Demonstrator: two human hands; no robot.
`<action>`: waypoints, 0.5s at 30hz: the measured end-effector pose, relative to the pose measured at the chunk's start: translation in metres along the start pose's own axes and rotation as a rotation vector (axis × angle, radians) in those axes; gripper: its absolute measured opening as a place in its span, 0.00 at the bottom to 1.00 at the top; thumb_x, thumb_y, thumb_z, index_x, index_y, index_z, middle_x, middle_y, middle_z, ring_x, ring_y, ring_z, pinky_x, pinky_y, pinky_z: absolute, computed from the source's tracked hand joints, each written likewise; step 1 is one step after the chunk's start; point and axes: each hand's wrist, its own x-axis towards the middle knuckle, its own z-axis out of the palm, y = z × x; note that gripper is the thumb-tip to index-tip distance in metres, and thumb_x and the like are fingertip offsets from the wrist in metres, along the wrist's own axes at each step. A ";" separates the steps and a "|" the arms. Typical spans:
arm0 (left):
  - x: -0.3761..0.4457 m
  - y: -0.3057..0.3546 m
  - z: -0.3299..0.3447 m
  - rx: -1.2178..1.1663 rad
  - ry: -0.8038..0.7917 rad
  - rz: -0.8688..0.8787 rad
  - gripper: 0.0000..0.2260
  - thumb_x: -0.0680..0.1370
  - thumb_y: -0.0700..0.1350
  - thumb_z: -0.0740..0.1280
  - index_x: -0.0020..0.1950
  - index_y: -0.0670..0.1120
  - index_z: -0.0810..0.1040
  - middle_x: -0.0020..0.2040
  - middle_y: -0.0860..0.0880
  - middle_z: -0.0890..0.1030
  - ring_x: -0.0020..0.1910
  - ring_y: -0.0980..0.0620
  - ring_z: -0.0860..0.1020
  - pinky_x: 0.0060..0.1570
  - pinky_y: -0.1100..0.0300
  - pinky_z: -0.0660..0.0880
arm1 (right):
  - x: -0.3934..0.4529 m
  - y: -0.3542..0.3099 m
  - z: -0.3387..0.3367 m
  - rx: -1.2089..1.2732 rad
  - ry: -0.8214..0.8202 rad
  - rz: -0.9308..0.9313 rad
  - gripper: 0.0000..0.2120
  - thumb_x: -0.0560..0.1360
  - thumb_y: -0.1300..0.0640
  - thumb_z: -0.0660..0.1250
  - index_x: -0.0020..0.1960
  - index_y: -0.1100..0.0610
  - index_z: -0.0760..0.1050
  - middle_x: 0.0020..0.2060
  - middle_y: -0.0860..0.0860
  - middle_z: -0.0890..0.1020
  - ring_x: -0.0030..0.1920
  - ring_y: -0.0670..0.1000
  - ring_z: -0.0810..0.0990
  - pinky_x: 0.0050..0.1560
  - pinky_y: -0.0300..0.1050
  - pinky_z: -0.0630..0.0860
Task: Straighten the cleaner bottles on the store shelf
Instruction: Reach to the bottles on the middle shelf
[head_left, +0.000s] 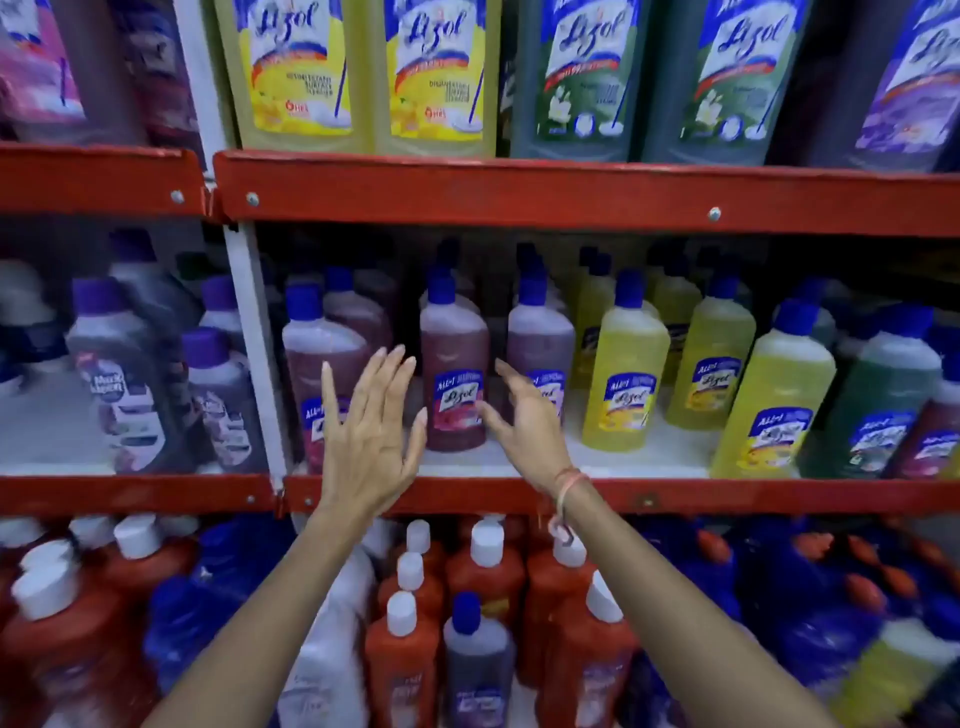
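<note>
On the middle shelf (623, 493) stands a row of blue-capped Lizol cleaner bottles. A maroon bottle (453, 364) stands upright between my two hands. My left hand (366, 431) is raised with fingers spread, just left of it and in front of another maroon bottle (317, 358), holding nothing. My right hand (524, 415) hovers open just right of the middle maroon bottle, in front of a purple bottle (540, 332), fingers curved and apart. Yellow bottles (626, 374) follow to the right, then a leaning yellow bottle (774, 400) and a green one (883, 395).
Large yellow and green Lizol bottles (436, 78) fill the top shelf. The red shelf lip (519, 192) runs above the middle row. Below, orange bottles with white caps (405, 649) and blue bottles (810, 597) crowd the lower shelf. A white upright post (254, 353) separates the left bay.
</note>
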 end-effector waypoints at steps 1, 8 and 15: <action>-0.009 0.001 0.002 0.029 -0.033 -0.010 0.25 0.81 0.51 0.56 0.75 0.42 0.64 0.76 0.44 0.68 0.77 0.48 0.63 0.75 0.31 0.50 | 0.001 0.002 0.008 -0.004 -0.057 0.048 0.32 0.76 0.53 0.67 0.75 0.62 0.60 0.71 0.57 0.70 0.72 0.55 0.68 0.72 0.46 0.64; -0.069 -0.002 0.026 0.141 -0.195 -0.033 0.26 0.79 0.50 0.57 0.77 0.45 0.63 0.80 0.45 0.59 0.79 0.46 0.56 0.73 0.29 0.51 | 0.010 0.001 0.036 0.160 -0.210 0.277 0.47 0.73 0.55 0.70 0.78 0.58 0.41 0.74 0.59 0.64 0.71 0.58 0.68 0.73 0.53 0.64; -0.084 0.000 0.036 0.131 -0.281 -0.033 0.26 0.81 0.52 0.56 0.78 0.47 0.60 0.80 0.46 0.58 0.79 0.47 0.56 0.73 0.30 0.52 | 0.019 0.005 0.049 0.308 -0.194 0.372 0.42 0.73 0.59 0.71 0.76 0.63 0.48 0.70 0.61 0.68 0.69 0.57 0.70 0.71 0.52 0.67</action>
